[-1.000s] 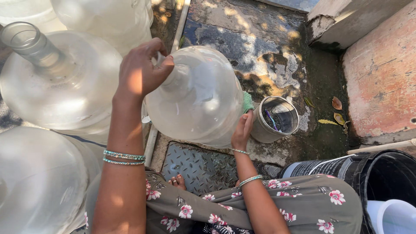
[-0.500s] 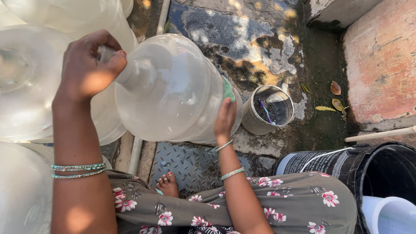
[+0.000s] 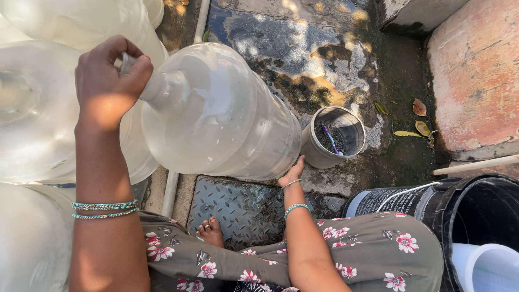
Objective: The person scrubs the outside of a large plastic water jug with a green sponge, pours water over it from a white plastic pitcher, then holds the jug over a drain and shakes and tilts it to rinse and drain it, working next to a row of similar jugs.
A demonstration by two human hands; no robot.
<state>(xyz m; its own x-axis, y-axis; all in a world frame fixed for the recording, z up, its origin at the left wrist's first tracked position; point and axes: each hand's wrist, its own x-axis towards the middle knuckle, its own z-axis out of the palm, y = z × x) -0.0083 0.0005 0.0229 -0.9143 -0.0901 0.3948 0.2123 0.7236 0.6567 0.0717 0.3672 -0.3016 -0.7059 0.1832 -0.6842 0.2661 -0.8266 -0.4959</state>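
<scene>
Head view: left hand (image 3: 108, 81) clenches the tilted jug (image 3: 216, 113) neck; right hand (image 3: 292, 174) presses open-palmed beneath its base.

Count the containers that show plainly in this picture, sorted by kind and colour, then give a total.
Clear jugs: 4
Grey pot: 1
Black bucket: 1
White tub: 1
Total: 7

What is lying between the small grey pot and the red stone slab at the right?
In the head view, dark wet ground with fallen leaves separates the grey pot from the red slab.
</scene>
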